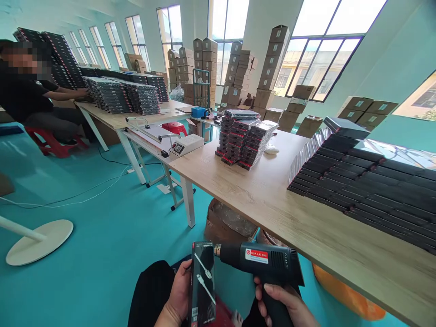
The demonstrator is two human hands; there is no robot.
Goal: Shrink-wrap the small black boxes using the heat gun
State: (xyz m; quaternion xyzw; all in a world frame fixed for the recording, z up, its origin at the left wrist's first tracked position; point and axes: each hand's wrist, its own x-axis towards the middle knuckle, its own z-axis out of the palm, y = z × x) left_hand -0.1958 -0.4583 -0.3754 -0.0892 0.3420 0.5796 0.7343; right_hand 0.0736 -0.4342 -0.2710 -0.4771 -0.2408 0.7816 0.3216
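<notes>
My left hand [179, 290] is closed around a black cable box [204, 286], held upright over my lap. White cables with plugs are printed on its front, and the surface looks glossy. In my right hand [281, 302] is a dark heat gun [262, 261] with a red and white label, my fingers wrapped around its handle. Its metal nozzle points left, right beside the upper right edge of the box. Whether the trigger is pressed, I cannot tell.
On the wooden table [245, 190] stand wrapped box stacks [238, 138] and a large pile of black boxes [374, 181]. A sealing machine [185, 145] adjoins it. An open carton [225, 222] sits underneath. At the far left, a person [34, 95] sits by another table.
</notes>
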